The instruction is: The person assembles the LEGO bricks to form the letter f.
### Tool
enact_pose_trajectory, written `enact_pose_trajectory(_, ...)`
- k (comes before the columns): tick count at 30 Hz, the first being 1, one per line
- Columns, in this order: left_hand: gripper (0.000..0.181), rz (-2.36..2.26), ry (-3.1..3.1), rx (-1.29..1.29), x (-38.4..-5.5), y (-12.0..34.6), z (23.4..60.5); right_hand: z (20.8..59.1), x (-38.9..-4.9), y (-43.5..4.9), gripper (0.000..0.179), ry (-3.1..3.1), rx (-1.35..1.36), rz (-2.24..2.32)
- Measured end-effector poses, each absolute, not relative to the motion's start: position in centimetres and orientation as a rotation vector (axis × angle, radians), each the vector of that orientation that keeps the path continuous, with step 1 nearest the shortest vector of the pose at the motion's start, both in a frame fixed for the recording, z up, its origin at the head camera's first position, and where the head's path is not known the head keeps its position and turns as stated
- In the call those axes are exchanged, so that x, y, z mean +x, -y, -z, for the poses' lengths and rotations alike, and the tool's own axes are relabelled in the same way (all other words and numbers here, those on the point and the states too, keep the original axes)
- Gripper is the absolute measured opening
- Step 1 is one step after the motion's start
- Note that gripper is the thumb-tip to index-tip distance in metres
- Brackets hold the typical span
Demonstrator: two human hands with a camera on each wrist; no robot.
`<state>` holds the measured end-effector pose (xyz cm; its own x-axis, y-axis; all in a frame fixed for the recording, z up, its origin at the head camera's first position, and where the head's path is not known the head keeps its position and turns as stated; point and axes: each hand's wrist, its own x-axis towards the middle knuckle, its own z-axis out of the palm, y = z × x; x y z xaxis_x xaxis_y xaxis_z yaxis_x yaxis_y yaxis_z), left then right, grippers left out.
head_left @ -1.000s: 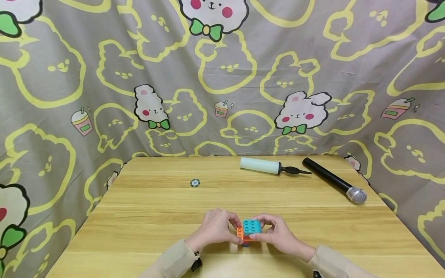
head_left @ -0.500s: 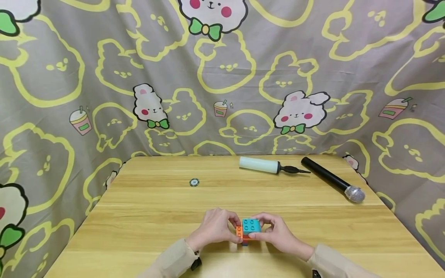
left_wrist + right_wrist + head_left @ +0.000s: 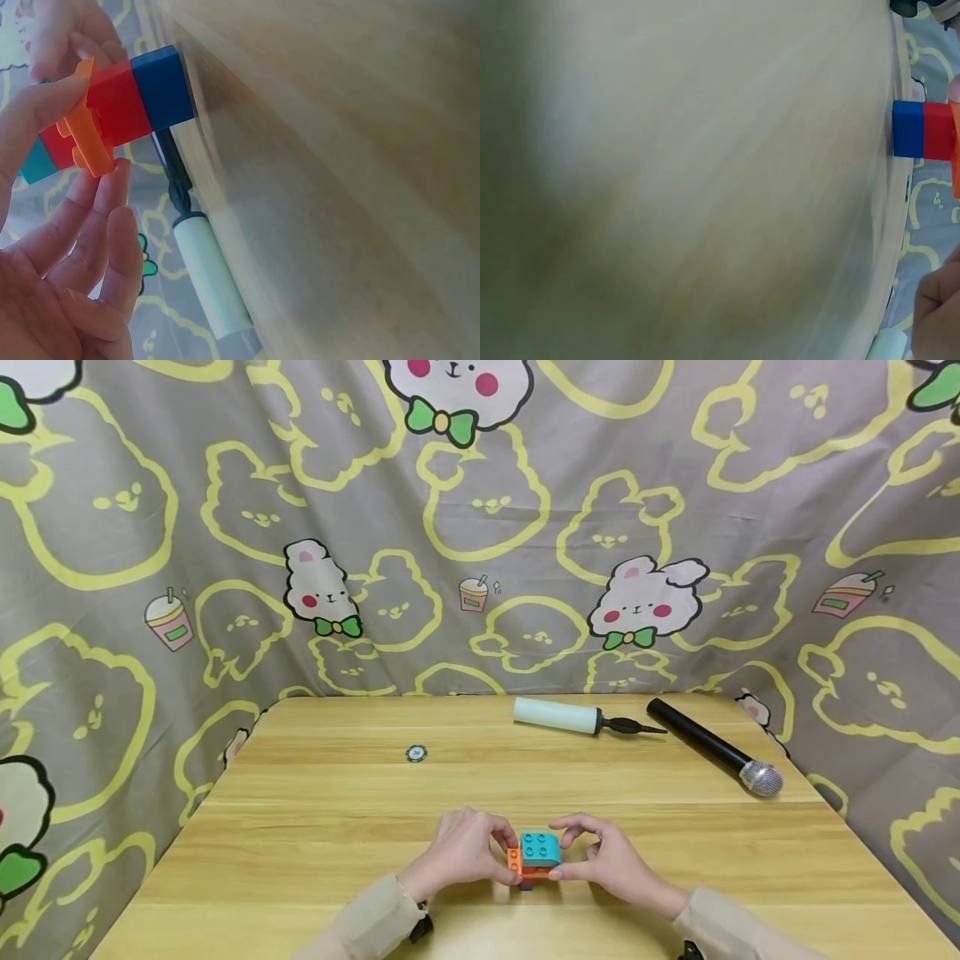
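A small stack of toy building bricks (image 3: 540,850) is near the front of the table, between both hands. Its top is a teal brick with a rounded side. Lower down, the left wrist view shows an orange brick (image 3: 94,142), red bricks (image 3: 120,103) and a blue brick (image 3: 163,88) at the bottom. My left hand (image 3: 459,852) pinches the orange brick at its left end between thumb and fingers. At the stack's right side my right hand (image 3: 615,864) has its thumb and fingers spread apart, the tips close to the bricks.
Toward the back of the wooden table (image 3: 315,827) lies a poker chip (image 3: 416,753). A pale blue hand pump (image 3: 558,716) with a black nozzle and a black microphone (image 3: 705,739) lie at the back right. A patterned curtain (image 3: 405,510) hangs behind and at both sides.
My right hand has loosened from the teal brick and shifted slightly right, its thumb and fingers spreading. My left hand keeps its pinch on the orange brick.
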<state>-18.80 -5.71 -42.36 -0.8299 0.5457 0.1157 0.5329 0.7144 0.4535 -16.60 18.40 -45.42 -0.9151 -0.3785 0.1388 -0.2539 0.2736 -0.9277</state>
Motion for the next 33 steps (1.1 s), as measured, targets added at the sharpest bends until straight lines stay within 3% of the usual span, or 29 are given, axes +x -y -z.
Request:
enact_pose_trajectory(5,0.029,-0.740,-2.894,0.900,-18.8,5.7,42.3,45.5,-16.4,-18.8,0.056,-2.530,-0.627,1.559)
enact_pose_trajectory(14,0.029,-0.752,-2.898,0.923,-18.7,5.8,42.3,45.6,-16.1,-18.4,0.032,-2.607,-0.612,1.495)
enact_pose_trajectory(24,0.039,-0.592,-3.006,0.982,-17.8,5.8,42.2,45.4,-16.0,-18.4,0.031,-2.609,-0.604,1.483)
enact_pose_trajectory(33,0.032,-0.537,-3.040,1.074,-18.3,5.8,41.5,44.8,-16.9,-18.3,0.034,-2.577,-0.544,1.513)
